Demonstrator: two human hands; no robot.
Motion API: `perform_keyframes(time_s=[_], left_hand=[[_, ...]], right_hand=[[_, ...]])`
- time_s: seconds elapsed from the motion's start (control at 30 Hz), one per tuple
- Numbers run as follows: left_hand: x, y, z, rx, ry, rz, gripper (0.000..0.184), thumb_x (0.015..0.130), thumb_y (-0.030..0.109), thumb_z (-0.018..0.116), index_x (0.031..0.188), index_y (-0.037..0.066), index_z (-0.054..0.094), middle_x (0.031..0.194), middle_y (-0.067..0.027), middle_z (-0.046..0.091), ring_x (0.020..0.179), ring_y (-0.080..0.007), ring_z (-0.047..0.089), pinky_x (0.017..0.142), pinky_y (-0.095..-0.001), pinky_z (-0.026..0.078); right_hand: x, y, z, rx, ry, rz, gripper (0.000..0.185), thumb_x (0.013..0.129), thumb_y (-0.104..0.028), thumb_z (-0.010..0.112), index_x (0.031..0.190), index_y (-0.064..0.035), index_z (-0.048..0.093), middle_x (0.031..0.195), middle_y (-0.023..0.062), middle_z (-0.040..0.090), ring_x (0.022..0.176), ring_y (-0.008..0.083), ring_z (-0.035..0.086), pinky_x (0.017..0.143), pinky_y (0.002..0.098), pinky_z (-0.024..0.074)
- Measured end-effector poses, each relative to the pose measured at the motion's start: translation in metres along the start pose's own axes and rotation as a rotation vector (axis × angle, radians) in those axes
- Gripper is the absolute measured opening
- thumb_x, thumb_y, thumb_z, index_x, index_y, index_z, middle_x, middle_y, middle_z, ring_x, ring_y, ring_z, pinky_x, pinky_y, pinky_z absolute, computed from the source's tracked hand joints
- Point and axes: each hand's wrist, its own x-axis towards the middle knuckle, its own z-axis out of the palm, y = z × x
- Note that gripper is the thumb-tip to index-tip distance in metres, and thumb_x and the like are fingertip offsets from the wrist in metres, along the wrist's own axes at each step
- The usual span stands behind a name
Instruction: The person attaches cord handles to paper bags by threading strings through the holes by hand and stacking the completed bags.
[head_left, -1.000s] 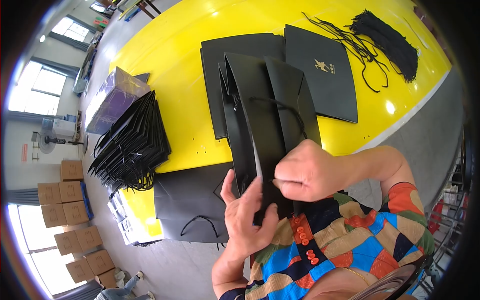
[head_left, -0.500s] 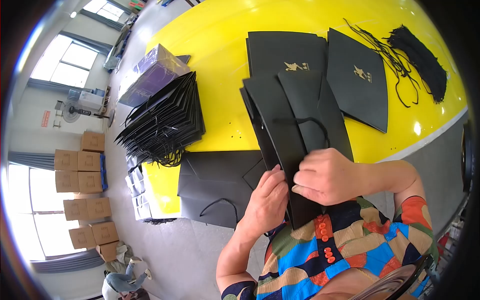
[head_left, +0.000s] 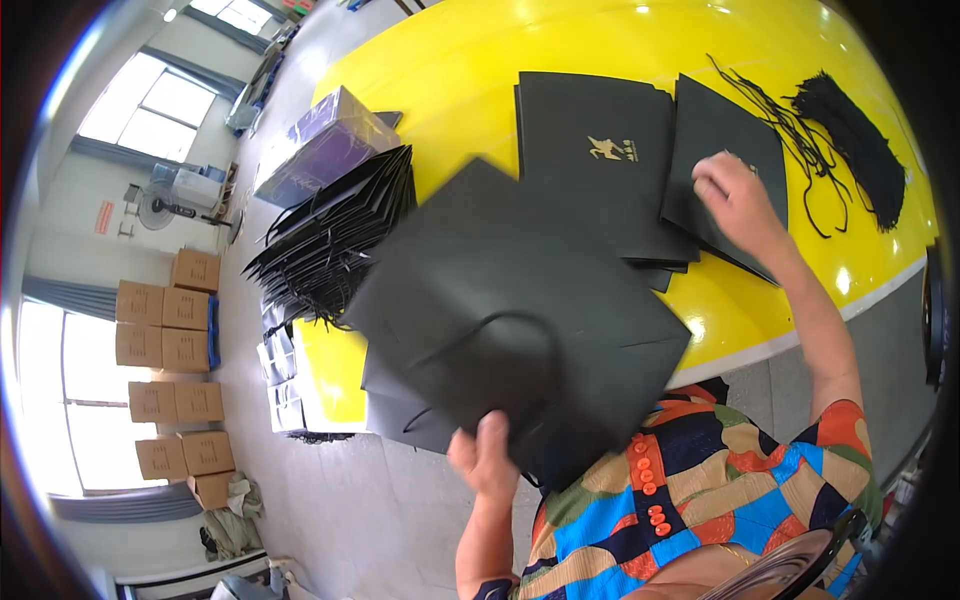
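Observation:
My left hand (head_left: 485, 455) grips the lower edge of a black paper bag (head_left: 520, 270), thumb on top; the bag is tilted, blurred by motion, and shows a black cord handle. Over at the right, my right hand (head_left: 732, 195) is raised above a flat black bag (head_left: 735, 130), its fingers curled; whether anything is between them is too small to tell. Beside that bag lies a stack of flat black bags (head_left: 590, 110) with a gold logo. Loose black cords (head_left: 800, 150) and a bundle of black cords (head_left: 855, 150) lie at the far right of the yellow table (head_left: 470, 45).
A thick pile of black bags with cord handles (head_left: 335, 235) stands at the left, by a purple box (head_left: 325, 145). Another black bag (head_left: 390, 405) lies partly under the held one. Cardboard boxes (head_left: 165, 325) and a fan (head_left: 155, 207) are in the background.
The held bag has swung left and turned flatter, with my left hand at its lower edge. My right hand has left it and moved up and right, over the flat bag.

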Motion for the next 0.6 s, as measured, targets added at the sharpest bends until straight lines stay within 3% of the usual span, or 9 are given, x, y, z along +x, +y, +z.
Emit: perform_keyframes(time_s=[0.07, 0.13, 0.23, 0.27, 0.33, 0.37, 0.47, 0.57, 0.6], left_hand=[[-0.014, 0.007, -0.018, -0.089, 0.269, -0.052, 0.030, 0.092, 0.014, 0.052, 0.114, -0.005, 0.052, 0.106, -0.0131, 0.060, 0.089, -0.0198, 0.060, 0.080, -0.0304, 0.051], [-0.021, 0.016, -0.021, -0.137, 0.402, -0.026, 0.034, 0.093, 0.018, 0.051, 0.117, -0.006, 0.049, 0.109, -0.0158, 0.058, 0.089, -0.0231, 0.061, 0.079, -0.0342, 0.054], [-0.024, -0.005, -0.033, 0.033, 0.562, -0.008, 0.035, 0.095, 0.026, 0.048, 0.110, -0.005, 0.055, 0.103, -0.0158, 0.061, 0.083, -0.0234, 0.062, 0.066, -0.0340, 0.053], [-0.028, -0.008, -0.049, 0.303, 0.471, -0.159, 0.031, 0.094, 0.024, 0.048, 0.102, -0.005, 0.057, 0.100, -0.0152, 0.061, 0.080, -0.0236, 0.062, 0.065, -0.0336, 0.052], [-0.021, -0.003, -0.074, 0.845, 0.264, -0.442, 0.030, 0.093, 0.020, 0.048, 0.087, -0.006, 0.061, 0.094, -0.0139, 0.063, 0.075, -0.0240, 0.061, 0.064, -0.0327, 0.048], [-0.016, 0.005, -0.075, 1.333, 0.147, -0.493, 0.025, 0.091, 0.016, 0.052, 0.080, -0.004, 0.062, 0.089, -0.0143, 0.064, 0.074, -0.0257, 0.061, 0.064, -0.0339, 0.046], [-0.002, 0.030, -0.063, 1.521, 0.122, -0.094, 0.042, 0.091, 0.028, 0.053, 0.065, -0.003, 0.062, 0.055, -0.0181, 0.058, 0.052, -0.0226, 0.057, 0.052, -0.0347, 0.043], [0.036, 0.054, 0.002, 1.102, 0.034, 0.079, 0.017, 0.087, 0.009, 0.055, 0.078, -0.004, 0.063, 0.067, -0.0111, 0.063, 0.057, -0.0137, 0.055, 0.056, -0.0287, 0.044], [0.052, 0.056, 0.029, 0.995, -0.107, 0.151, 0.015, 0.087, 0.009, 0.056, 0.081, -0.004, 0.062, 0.076, -0.0127, 0.064, 0.067, -0.0206, 0.058, 0.063, -0.0314, 0.046]], right_hand=[[-0.004, 0.050, -0.003, -0.030, 0.075, 0.192, 0.009, 0.086, -0.008, 0.057, 0.092, -0.0016, 0.055, 0.090, 0.0123, 0.057, 0.085, 0.0307, 0.056, 0.077, 0.0377, 0.0451], [-0.016, 0.110, 0.000, -0.351, 0.121, 0.238, 0.023, 0.088, -0.021, 0.055, 0.102, -0.0021, 0.055, 0.097, 0.0153, 0.058, 0.092, 0.0343, 0.055, 0.079, 0.0420, 0.0459], [-0.028, 0.141, 0.004, -0.698, 0.072, 0.500, 0.040, 0.090, -0.036, 0.051, 0.114, -0.0040, 0.053, 0.111, 0.0194, 0.056, 0.102, 0.0384, 0.053, 0.081, 0.0518, 0.0450], [-0.028, 0.140, 0.007, -0.697, 0.015, 0.592, 0.041, 0.090, -0.036, 0.050, 0.118, -0.0064, 0.052, 0.121, 0.0198, 0.052, 0.110, 0.0380, 0.050, 0.088, 0.0532, 0.0416], [-0.035, 0.146, 0.015, -0.661, 0.080, 0.409, 0.041, 0.090, -0.034, 0.050, 0.122, -0.0099, 0.052, 0.128, 0.0196, 0.049, 0.119, 0.0372, 0.045, 0.096, 0.0508, 0.0366], [-0.037, 0.147, 0.014, -0.585, 0.052, 0.356, 0.040, 0.090, -0.034, 0.049, 0.123, -0.0112, 0.052, 0.129, 0.0192, 0.048, 0.121, 0.0366, 0.043, 0.098, 0.0496, 0.0342], [-0.037, 0.118, 0.010, -0.381, 0.003, 0.233, 0.038, 0.088, -0.029, 0.054, 0.122, -0.0113, 0.054, 0.131, 0.0176, 0.048, 0.122, 0.0351, 0.042, 0.101, 0.0462, 0.0318], [-0.042, 0.102, 0.015, -0.348, 0.012, 0.182, 0.039, 0.086, -0.028, 0.058, 0.120, -0.0106, 0.054, 0.130, 0.0183, 0.048, 0.121, 0.0354, 0.041, 0.101, 0.0464, 0.0310], [-0.043, 0.096, 0.016, -0.344, 0.029, 0.189, 0.039, 0.086, -0.028, 0.058, 0.120, -0.0104, 0.054, 0.129, 0.0186, 0.048, 0.120, 0.0355, 0.041, 0.100, 0.0467, 0.0307]])
